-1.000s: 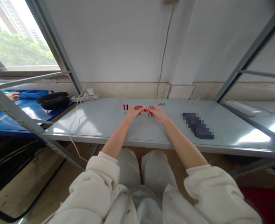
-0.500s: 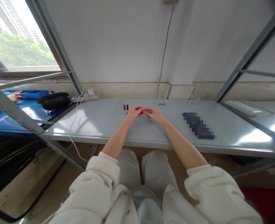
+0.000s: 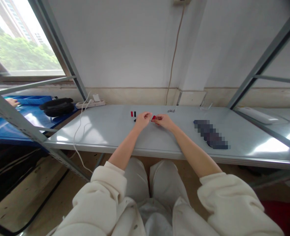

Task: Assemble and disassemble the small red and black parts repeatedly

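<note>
1. Surface [image 3: 110, 134]: grey, glossy, probably slick. A dropped part could skid or roll; no raised lip seen at the near edge to stop it.
2. Cable [image 3: 80, 115]: white, hangs over the near edge, left side. A wide swing of the left arm could snag it and drag the strip [image 3: 92, 104]. Arms well apart from it now.
3. Dark item [image 3: 210, 134]: pixelated, can't ID. Right of the right forearm, not touching; a careless elbow could bump it.
4. Left hand [image 3: 143, 119]: thumb and finger nearly together. Can't tell if anything tiny is between them. If so, a loose pinch could lose it.
5. Right hand [image 3: 165, 120]: thumb and fingers gripping the red piece. Hold is at the tips only, so a slip or twist could eject it.
6. Red piece [image 3: 153, 118]: tilted, in the gap between the 2 hands, just short of the left fingertips. Can't tell if it touches the surface. Off-angle contact between the hands could knock it loose.
7. Red block [image 3: 132, 114] + black block [image 3: 135, 114]: side by side, just past the left hand. Knuckle brush could topple them.
8. Metal bits [image 3: 171, 111]: small cluster beyond the right hand. Easily scattered by a sweep.
</note>
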Motion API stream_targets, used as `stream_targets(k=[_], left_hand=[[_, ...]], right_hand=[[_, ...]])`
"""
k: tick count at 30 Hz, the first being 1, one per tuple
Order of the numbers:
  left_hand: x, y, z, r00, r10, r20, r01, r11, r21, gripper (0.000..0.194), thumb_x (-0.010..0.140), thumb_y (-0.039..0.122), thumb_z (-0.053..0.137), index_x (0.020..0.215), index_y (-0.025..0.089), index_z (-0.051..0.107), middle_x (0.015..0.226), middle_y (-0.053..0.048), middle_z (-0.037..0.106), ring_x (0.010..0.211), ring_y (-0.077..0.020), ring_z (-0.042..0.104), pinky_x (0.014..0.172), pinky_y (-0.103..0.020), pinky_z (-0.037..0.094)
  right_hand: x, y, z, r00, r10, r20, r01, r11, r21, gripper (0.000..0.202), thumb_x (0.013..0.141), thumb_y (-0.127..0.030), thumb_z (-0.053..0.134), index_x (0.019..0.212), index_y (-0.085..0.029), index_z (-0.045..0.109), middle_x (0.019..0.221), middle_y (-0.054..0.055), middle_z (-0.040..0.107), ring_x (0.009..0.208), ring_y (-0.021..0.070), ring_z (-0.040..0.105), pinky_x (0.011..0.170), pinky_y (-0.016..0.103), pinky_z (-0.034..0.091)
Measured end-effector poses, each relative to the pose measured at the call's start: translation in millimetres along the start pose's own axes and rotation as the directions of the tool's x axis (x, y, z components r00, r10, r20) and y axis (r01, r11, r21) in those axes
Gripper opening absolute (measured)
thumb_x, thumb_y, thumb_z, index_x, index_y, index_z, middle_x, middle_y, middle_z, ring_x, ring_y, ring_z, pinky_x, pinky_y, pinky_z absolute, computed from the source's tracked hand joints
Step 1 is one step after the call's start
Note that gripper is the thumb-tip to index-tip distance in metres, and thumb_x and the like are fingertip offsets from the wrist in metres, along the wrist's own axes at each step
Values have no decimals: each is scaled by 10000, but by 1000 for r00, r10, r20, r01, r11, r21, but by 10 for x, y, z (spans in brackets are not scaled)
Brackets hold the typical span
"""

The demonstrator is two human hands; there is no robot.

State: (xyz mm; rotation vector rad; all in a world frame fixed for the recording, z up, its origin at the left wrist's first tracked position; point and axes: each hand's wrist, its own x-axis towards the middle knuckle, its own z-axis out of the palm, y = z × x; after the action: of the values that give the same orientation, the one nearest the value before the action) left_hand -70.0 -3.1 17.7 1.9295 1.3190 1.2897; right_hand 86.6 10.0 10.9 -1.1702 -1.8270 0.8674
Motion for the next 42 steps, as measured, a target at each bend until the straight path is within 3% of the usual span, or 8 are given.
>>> stream_targets(k=[3, 8, 24, 32, 38, 42], left_hand=[[-51, -9, 25, 988, 146, 53, -155, 937, 314, 271, 821, 334, 447, 854, 159, 652, 735, -57, 635, 652, -140, 547, 655, -251, 399], [-125, 30, 27, 962, 206, 179, -267, 843, 467, 291, 845, 310, 391, 847, 170, 646, 772, -73, 651, 723, -174, 577, 663, -260, 397], [-123, 60, 25, 956, 204, 213, -282, 844, 456, 295, 846, 316, 387, 796, 166, 636, 753, -75, 643, 709, -175, 571, 659, -261, 393], [-120, 42, 34, 953, 202, 227, -283, 861, 422, 288, 840, 309, 394, 788, 164, 637, 741, -77, 636, 707, -178, 568, 668, -268, 397], [-127, 56, 27, 952, 197, 233, -283, 858, 429, 287, 841, 301, 394, 791, 163, 640, 745, -76, 633, 709, -179, 570, 665, -269, 395], [-129, 75, 18, 976, 159, 151, -210, 878, 431, 268, 830, 333, 432, 932, 173, 622, 787, -69, 631, 765, -188, 579, 711, -276, 402]], right_hand=[[190, 157, -158, 993, 30, -114, -44, 992, -117, 244, 620, -380, 657, 571, -162, 556, 475, -21, 522, 448, 92, 459, 472, 227, 352], [447, 310, -355, 964, 131, -232, -190, 948, -254, 216, 646, -273, 650, 513, -176, 510, 439, -6, 514, 450, 113, 490, 520, 252, 395], [669, 345, -366, 974, 127, -188, -211, 815, -540, 185, 690, -214, 607, 520, -177, 543, 411, -11, 479, 505, 130, 520, 622, 278, 425], [709, 389, -379, 970, 134, -202, -222, 827, -517, 187, 663, -207, 636, 504, -182, 541, 440, -1, 492, 551, 141, 535, 632, 296, 441], [704, 369, -431, 950, 276, -148, -313, 833, -457, 187, 658, -201, 642, 501, -174, 545, 407, -6, 486, 417, 108, 465, 516, 279, 425], [696, 358, -453, 949, 274, -153, -314, 828, -465, 189, 648, -162, 636, 489, -174, 534, 403, -4, 478, 429, 112, 471, 507, 268, 411]])
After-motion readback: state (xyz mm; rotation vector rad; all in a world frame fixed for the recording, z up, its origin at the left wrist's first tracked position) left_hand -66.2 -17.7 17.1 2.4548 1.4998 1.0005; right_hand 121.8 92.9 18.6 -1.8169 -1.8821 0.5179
